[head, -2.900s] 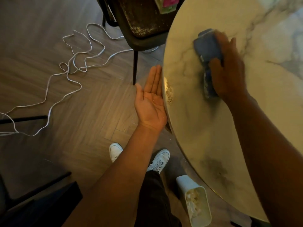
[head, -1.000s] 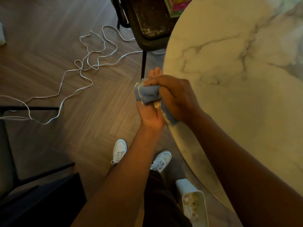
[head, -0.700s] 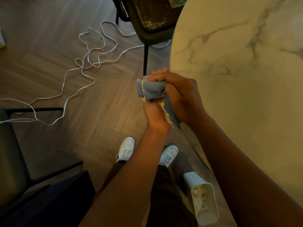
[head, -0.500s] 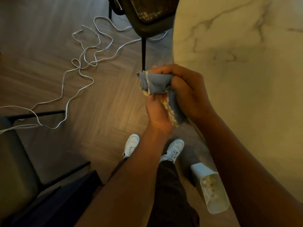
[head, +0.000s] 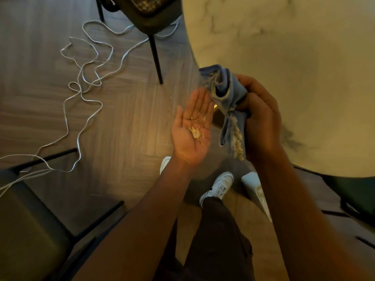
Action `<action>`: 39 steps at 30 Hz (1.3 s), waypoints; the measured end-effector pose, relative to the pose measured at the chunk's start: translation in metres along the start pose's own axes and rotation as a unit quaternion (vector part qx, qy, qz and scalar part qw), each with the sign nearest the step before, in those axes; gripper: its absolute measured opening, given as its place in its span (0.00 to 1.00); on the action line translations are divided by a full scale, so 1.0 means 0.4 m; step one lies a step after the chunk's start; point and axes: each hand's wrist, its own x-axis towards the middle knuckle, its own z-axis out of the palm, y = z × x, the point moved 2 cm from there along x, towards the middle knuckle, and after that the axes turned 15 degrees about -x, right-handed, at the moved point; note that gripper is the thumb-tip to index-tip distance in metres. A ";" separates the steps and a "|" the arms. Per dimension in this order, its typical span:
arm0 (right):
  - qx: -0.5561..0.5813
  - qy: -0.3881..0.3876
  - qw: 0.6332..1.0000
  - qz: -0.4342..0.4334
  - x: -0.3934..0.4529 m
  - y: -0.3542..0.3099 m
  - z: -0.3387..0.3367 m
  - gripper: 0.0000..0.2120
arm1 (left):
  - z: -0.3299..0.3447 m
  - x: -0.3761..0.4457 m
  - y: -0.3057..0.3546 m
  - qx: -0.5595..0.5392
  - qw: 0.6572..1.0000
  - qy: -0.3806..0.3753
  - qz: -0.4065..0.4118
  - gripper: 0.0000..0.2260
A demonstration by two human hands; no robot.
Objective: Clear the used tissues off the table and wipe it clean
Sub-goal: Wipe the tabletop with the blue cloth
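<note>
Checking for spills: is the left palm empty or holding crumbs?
Holding crumbs: pale crumbs lie on the flat, upturned left hand.

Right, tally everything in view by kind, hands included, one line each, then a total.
Hands: 2, left hand and right hand
Blue cloth: 1
Marble table: 1
White bin: 1
White cable: 1
Chairs: 2, far chair and near chair
White shoes: 2, and
Total: 10
</note>
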 end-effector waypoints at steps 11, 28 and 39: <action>-0.065 0.016 0.998 0.007 -0.263 0.057 -0.248 0.22 | -0.203 -0.146 -0.201 0.055 0.996 0.032 -0.056 0.28; -0.092 0.190 0.971 0.113 -0.785 0.458 -0.958 0.18 | -0.746 -0.256 -0.790 0.210 0.954 0.125 -0.172 0.25; 0.015 0.301 0.938 0.171 -0.864 0.915 -1.094 0.23 | -1.093 0.022 -0.944 0.407 0.861 0.156 -0.262 0.26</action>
